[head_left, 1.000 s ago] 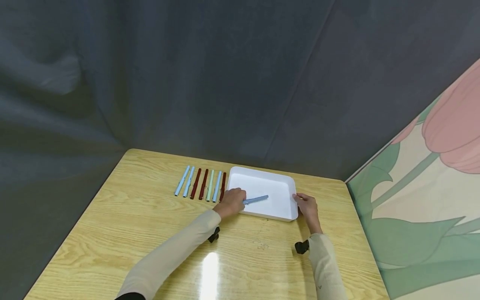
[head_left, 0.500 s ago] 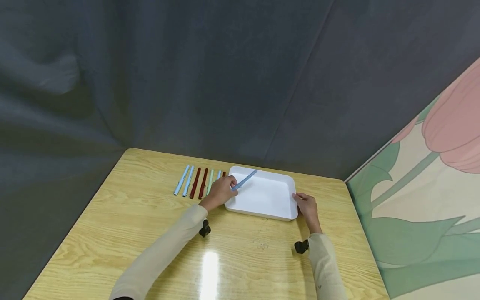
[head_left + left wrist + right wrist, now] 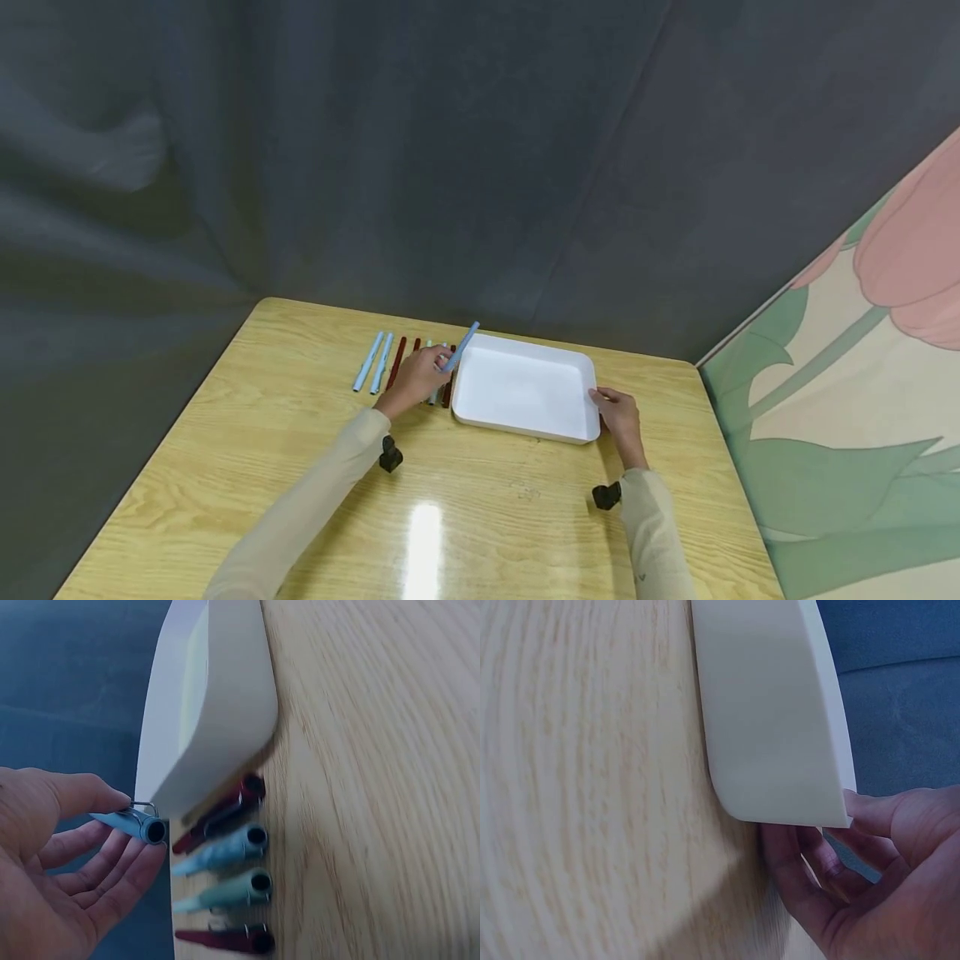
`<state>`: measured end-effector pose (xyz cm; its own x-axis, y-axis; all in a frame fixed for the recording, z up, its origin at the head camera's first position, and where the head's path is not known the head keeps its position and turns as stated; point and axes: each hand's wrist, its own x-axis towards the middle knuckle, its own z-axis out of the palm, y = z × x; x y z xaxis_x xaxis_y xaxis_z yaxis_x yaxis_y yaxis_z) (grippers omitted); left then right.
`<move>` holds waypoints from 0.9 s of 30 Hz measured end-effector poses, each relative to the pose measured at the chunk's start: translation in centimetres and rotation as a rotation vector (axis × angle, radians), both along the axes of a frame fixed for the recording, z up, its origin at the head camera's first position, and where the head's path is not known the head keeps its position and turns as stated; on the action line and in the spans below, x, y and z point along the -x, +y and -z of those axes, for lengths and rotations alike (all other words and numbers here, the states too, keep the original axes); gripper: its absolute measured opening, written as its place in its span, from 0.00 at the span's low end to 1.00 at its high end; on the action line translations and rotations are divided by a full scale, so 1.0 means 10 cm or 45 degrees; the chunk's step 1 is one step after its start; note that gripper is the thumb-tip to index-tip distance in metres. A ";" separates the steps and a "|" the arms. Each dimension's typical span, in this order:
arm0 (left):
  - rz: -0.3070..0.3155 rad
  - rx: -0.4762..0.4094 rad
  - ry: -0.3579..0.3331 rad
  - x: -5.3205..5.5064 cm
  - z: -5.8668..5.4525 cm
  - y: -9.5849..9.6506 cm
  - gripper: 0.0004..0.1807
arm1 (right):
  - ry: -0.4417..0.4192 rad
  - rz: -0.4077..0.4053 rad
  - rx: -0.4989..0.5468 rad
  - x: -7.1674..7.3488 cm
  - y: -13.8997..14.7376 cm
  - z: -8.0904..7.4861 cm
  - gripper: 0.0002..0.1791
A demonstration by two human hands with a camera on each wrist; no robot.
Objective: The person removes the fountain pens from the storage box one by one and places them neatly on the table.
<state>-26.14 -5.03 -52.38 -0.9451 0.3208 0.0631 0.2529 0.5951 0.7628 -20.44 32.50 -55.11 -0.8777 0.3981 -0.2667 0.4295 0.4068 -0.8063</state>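
Observation:
My left hand [image 3: 418,375] pinches a blue pen [image 3: 462,343] between thumb and fingers, its far end tilted up. It is above the right part of a row of pens, just left of a white tray [image 3: 525,387]. In the left wrist view, the metal clip and round hollow end of the held pen [image 3: 139,825] face the camera. Below it lie a dark red pen [image 3: 238,802], a blue pen [image 3: 225,850], a green pen [image 3: 229,892] and another dark red pen [image 3: 225,941]. My right hand [image 3: 618,421] grips the tray's right rim, thumb on top and fingers beneath.
Two light blue pens [image 3: 367,362] lie at the row's left end, beside a dark red pen [image 3: 397,363]. My left hand partly covers the others. The wooden table [image 3: 510,517] ends at a dark curtain [image 3: 480,167] behind the tray. A tulip-patterned panel [image 3: 862,400] borders the right side.
My left hand has lifted the blue pen out of the tray and carried it left over the row, turning it more upright. The right hand keeps its grip on the rim.

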 end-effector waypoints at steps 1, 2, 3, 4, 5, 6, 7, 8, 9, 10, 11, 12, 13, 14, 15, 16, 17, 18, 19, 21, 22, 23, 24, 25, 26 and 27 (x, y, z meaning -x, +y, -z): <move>-0.014 0.007 -0.001 0.01 0.01 -0.03 0.16 | 0.000 -0.004 -0.001 0.00 0.01 0.00 0.25; -0.025 0.008 -0.009 0.01 0.01 -0.06 0.16 | -0.003 -0.008 -0.002 -0.01 0.01 0.00 0.25; -0.033 0.010 -0.020 0.01 0.01 -0.09 0.16 | -0.004 -0.013 0.002 -0.01 0.01 0.00 0.26; -0.037 0.014 -0.030 0.01 0.01 -0.12 0.16 | -0.005 -0.012 -0.003 -0.01 0.02 0.00 0.26; -0.038 0.018 -0.033 0.02 0.01 -0.15 0.16 | -0.005 -0.009 0.001 -0.02 0.03 0.01 0.26; -0.038 0.017 -0.039 0.02 0.00 -0.18 0.16 | -0.004 -0.006 0.007 -0.02 0.03 0.01 0.26; -0.037 0.017 -0.041 0.02 0.00 -0.21 0.16 | -0.002 -0.003 0.008 -0.02 0.03 0.01 0.26; -0.038 0.010 -0.048 0.03 -0.01 -0.24 0.16 | 0.001 0.001 0.009 -0.02 0.03 0.01 0.26; -0.040 0.002 -0.053 0.03 -0.01 -0.27 0.16 | 0.004 0.004 0.008 -0.01 0.03 0.01 0.26; -0.047 -0.005 -0.059 0.03 -0.01 -0.30 0.17 | 0.006 0.007 0.002 -0.01 0.03 0.01 0.25; -0.062 -0.006 -0.062 0.03 0.00 -0.34 0.17 | 0.004 0.007 0.004 -0.01 0.03 0.01 0.25; -0.075 -0.011 -0.064 0.04 0.00 -0.37 0.16 | 0.002 0.007 0.001 -0.01 0.02 0.01 0.25; -0.088 -0.005 -0.063 0.04 0.01 -0.41 0.17 | 0.000 0.009 -0.003 -0.01 0.01 0.01 0.26; -0.099 -0.001 -0.071 0.05 0.02 -0.45 0.17 | -0.002 0.010 -0.002 -0.01 0.01 0.00 0.26; -0.115 -0.001 -0.083 0.06 0.03 -0.50 0.17 | -0.005 0.010 0.000 -0.01 0.01 0.01 0.26; -0.132 0.004 -0.091 0.07 0.03 -0.54 0.17 | -0.006 0.011 -0.001 -0.01 0.01 0.01 0.25; -0.144 0.008 -0.096 0.08 0.04 -0.58 0.17 | -0.009 0.011 -0.001 -0.01 0.01 0.01 0.25; -0.152 0.006 -0.104 0.08 0.04 -0.62 0.17 | -0.008 0.009 -0.002 -0.01 0.01 0.00 0.25; -0.161 0.008 -0.113 0.08 0.05 -0.66 0.18 | -0.005 0.003 0.000 0.00 0.01 0.00 0.26; -0.182 -0.006 -0.134 0.08 0.06 -0.74 0.18 | 0.000 -0.001 0.001 0.00 0.01 -0.01 0.26; -0.187 -0.002 -0.134 0.07 0.06 -0.78 0.18 | 0.000 -0.003 0.001 0.01 0.01 -0.01 0.26; -0.187 0.001 -0.138 0.07 0.07 -0.82 0.18 | 0.001 -0.002 0.006 0.01 0.01 -0.01 0.26; -0.192 0.005 -0.143 0.06 0.07 -0.85 0.18 | 0.003 -0.002 0.010 0.01 0.01 -0.02 0.26; -0.201 0.009 -0.143 0.06 0.08 -0.88 0.18 | 0.005 0.000 0.013 0.01 0.02 -0.01 0.26; -0.213 0.013 -0.144 0.06 0.08 -0.91 0.18 | 0.005 0.007 0.013 0.00 0.02 -0.01 0.26; -0.222 0.016 -0.142 0.06 0.08 -0.94 0.19 | 0.000 0.005 0.016 0.00 0.02 -0.01 0.26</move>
